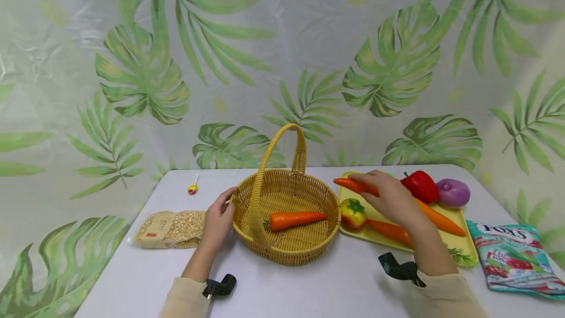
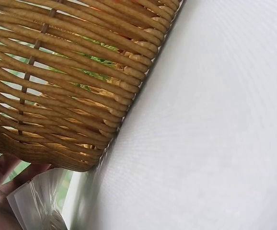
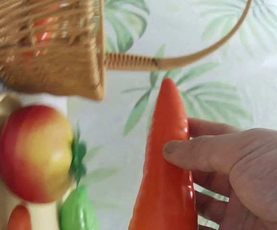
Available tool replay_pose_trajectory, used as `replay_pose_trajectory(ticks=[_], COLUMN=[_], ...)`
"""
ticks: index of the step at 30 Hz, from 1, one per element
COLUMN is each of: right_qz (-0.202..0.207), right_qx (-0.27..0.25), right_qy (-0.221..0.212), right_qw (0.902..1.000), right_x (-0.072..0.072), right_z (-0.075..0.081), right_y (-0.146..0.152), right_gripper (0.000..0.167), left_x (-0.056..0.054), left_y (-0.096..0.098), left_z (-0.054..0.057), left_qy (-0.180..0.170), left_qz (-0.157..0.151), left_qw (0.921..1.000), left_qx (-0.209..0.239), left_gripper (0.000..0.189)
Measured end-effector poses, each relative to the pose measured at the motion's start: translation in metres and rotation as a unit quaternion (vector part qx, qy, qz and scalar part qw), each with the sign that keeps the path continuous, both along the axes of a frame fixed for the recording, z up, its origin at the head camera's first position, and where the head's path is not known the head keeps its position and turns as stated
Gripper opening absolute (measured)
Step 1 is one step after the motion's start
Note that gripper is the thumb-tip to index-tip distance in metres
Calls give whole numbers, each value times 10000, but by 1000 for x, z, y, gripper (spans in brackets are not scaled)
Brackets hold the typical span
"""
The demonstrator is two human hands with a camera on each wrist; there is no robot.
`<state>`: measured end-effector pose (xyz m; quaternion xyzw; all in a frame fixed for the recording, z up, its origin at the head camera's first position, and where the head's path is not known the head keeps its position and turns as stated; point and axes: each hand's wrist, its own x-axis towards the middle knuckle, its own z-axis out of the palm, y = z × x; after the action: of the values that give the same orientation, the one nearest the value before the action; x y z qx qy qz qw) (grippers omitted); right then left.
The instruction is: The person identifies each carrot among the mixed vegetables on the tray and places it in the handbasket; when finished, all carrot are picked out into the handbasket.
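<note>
A yellow wicker basket [image 1: 287, 254] with a tall hoop handle stands at the middle of the table, one orange carrot [image 1: 297, 219] lying inside it. My left hand [image 1: 219, 222] holds the basket's left rim; its woven side [image 2: 66, 72] fills much of the left wrist view. Over the yellow tray [image 1: 470, 247], my right hand [image 1: 390, 198] grips another carrot [image 3: 165, 163], thumb on one side and fingers around the other. The carrot's tip points toward the basket. On the tray lie a red-yellow tomato-like fruit [image 1: 353, 213], more carrots [image 1: 441, 219], a red bell pepper [image 1: 420, 186] and a purple round vegetable [image 1: 453, 193].
Left of the basket lie a bag of pale grains [image 1: 172, 229] and a lollipop [image 1: 192, 189]. A Fox's candy bag [image 1: 514, 259] lies to the right of the tray. A leaf-patterned curtain [image 1: 282, 63] hangs behind the white table [image 1: 318, 288].
</note>
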<state>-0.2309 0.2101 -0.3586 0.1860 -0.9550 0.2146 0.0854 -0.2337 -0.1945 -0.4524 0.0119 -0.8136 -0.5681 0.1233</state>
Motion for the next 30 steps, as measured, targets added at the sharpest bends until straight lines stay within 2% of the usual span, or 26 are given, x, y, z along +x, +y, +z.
replay_pose_trajectory(ticks=[6,13,18,25,30], right_qz=[369,728,1154,1714,2072], right_qx=[17,151,202,391,528], right_qy=[194,585,989,1212,1202], right_qw=[9991,9955,9882,9769,9695], right_x=[-2,-2,1,1,0], right_z=[7,0,-5,-12,-21], right_y=[-31,-71,-92,-119,-134], right_gripper=[48,47,40,37,42], left_x=[1,0,0,-1,-1], left_y=[0,0,-1,-2,-1], left_z=[0,-1,-1,-1,-2], left_qy=[-106,-123,-136,-169,-176], left_qz=[-12,-40,-54,-46,-15], left_qw=[9999,9999,9999,9998,9998], left_qx=[38,41,41,21,22], left_gripper=[44,44,44,44,44])
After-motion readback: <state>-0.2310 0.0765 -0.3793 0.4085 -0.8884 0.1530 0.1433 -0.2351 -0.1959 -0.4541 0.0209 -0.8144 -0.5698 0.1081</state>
